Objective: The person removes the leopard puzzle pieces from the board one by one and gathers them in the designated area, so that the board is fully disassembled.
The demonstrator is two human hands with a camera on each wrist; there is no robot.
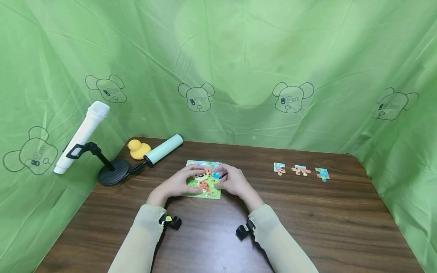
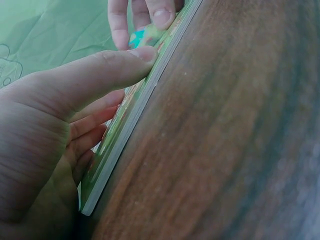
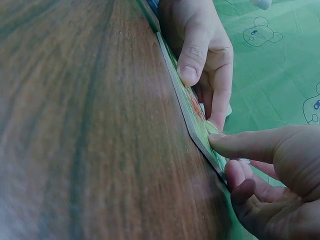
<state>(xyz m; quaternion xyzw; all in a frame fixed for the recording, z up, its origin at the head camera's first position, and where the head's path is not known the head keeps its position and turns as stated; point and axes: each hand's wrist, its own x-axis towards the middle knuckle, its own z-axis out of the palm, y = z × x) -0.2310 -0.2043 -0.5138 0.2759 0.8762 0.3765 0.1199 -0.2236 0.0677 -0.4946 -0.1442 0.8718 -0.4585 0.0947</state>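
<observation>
A small jigsaw puzzle board (image 1: 214,194), with a spotted animal on a green and blue scene, lies flat on the wooden table. My left hand (image 1: 175,184) rests on its left side, fingers stretched over the picture and thumb along the near edge. At the right side my right hand (image 1: 235,182) bends over the board. Between its thumb and fingers, a blue and green puzzle piece (image 2: 140,37) stands up from the board in the left wrist view. In the right wrist view, the right thumb (image 3: 222,144) presses at the board's edge; the fingers hide part of the picture.
Three loose puzzle pieces (image 1: 301,170) lie in a row at the right. At the back left are a yellow rubber duck (image 1: 139,149), a pale green cylinder with a black end (image 1: 164,149) and a white microphone (image 1: 82,136) on a black stand (image 1: 114,172). Green cloth hangs around the table.
</observation>
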